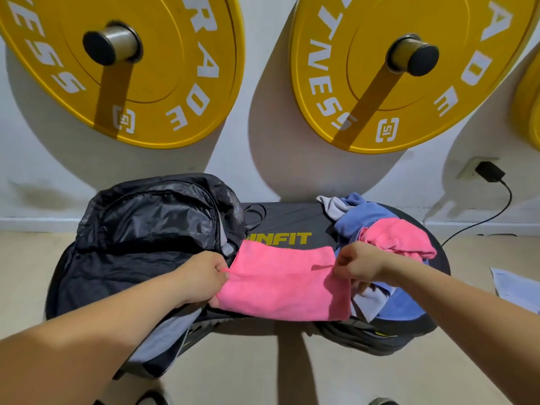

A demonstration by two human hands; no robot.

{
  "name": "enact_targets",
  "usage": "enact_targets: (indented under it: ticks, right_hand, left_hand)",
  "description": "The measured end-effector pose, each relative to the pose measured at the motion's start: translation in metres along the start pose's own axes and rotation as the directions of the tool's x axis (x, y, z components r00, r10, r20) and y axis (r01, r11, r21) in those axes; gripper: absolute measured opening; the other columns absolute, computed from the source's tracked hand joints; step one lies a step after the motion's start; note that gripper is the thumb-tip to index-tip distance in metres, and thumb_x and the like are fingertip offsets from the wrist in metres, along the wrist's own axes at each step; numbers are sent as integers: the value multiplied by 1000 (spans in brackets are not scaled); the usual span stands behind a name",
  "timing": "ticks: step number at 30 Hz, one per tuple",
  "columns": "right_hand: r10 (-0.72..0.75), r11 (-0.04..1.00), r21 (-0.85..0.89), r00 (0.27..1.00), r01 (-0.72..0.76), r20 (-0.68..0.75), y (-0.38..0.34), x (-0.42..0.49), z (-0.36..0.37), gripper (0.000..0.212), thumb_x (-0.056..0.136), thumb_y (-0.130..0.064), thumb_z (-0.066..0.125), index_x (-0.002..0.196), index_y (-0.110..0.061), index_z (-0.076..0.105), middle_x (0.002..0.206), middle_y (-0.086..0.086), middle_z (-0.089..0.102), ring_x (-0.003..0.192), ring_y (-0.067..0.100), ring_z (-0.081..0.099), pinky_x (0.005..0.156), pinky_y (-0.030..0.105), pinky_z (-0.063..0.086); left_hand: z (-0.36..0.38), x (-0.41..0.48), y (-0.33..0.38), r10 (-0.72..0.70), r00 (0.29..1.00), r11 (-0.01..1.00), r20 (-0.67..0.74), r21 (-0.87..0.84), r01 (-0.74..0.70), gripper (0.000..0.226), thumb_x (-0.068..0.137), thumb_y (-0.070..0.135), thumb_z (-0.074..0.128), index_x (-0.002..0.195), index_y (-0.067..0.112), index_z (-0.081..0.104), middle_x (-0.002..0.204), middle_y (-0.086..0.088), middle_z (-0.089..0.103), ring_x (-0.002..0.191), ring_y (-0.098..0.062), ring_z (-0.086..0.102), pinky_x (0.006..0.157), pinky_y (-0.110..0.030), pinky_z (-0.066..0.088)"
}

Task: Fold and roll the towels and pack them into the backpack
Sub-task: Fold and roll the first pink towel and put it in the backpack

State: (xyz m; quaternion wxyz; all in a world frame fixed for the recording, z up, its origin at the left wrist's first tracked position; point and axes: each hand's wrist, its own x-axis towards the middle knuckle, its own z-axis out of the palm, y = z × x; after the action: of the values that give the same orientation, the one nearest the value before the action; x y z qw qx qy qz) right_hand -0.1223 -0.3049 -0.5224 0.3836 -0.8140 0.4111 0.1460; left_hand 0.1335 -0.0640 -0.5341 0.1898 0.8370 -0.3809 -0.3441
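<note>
- The pink towel (280, 287) lies at the picture's centre, on the near half of a black platform (292, 217). It is folded into a broad band, and its near edge hangs over the platform's front.
- The left hand (201, 276) is at the towel's 9 o'clock. Its fingers (219, 263) are curled tight together and pinch the towel's left edge.
- The right hand (358, 266) is at the towel's 3 o'clock. Its fingers (342, 263) are balled up close, pinching the right edge where the cloth puckers.
- The fingertips of both hands are tucked out of view, so I cannot tell how many layers each one grips.
- The backpack (146, 229), dark and shiny, lies at 9 o'clock of the towel and touches it. The left forearm hides part of its lower side, and I cannot make out how far its zip stands open.
- A loose pile sits at 2 o'clock, with a blue towel (362, 214), a grey towel (331, 206) and a second pink towel (400, 238). More blue and grey cloth shows under the right wrist.
- Yellow lettering on the platform is partly covered by the towel's far edge.
- At 12 o'clock, two yellow weight plates (175, 83) hang on wall pegs, cut off by the top edge. A third is barely visible at the right edge.
- A black plug (489, 171) sits in a wall socket at 2 o'clock.
- Paper (514, 287) lies on the floor at 3 o'clock, cut off by the right edge.
</note>
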Motion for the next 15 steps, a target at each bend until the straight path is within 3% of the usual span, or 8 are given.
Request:
enact_targets:
  ticks: [3,5,9,13,15]
  right_hand:
    - [-90,988,-141,965,56,-245,2,24,-1,11,88,-20,65,79,-14,66,75,6,69,62,20,64,57,31,53]
    - [-113,981,-187,937,53,-330,5,39,2,13,88,-22,63,78,-13,66,76,6,71,69,24,65,63,33,52]
    - [-170,951,-304,917,57,-361,12,63,7,13,88,-20,59,77,-17,64,82,6,72,78,29,66,69,38,54]
    - [-141,946,-324,923,18,-359,21,77,9,11,87,-21,55,82,-22,65,88,2,71,84,27,66,72,39,57]
    - [-114,941,-339,922,-20,-371,25,82,13,10,87,-23,53,85,-23,63,91,0,70,85,27,65,72,38,57]
  left_hand:
    - [-7,24,6,146,971,966,-190,237,-99,17,89,17,54,73,16,58,73,-1,65,76,-26,65,67,-34,50]
    - [-9,37,18,197,955,923,-221,370,-105,11,86,21,50,76,22,57,84,-1,64,84,-28,62,72,-35,52]
    - [3,64,47,368,918,653,-149,744,-141,18,88,24,49,101,22,60,107,1,58,107,-24,55,75,-35,44]
    - [11,93,57,434,899,387,-52,912,-134,25,83,22,54,105,22,65,112,-1,52,110,-26,46,82,-38,37]
    - [14,103,57,431,901,330,-41,937,-115,25,83,20,53,105,22,64,113,-2,51,111,-27,43,84,-39,35]
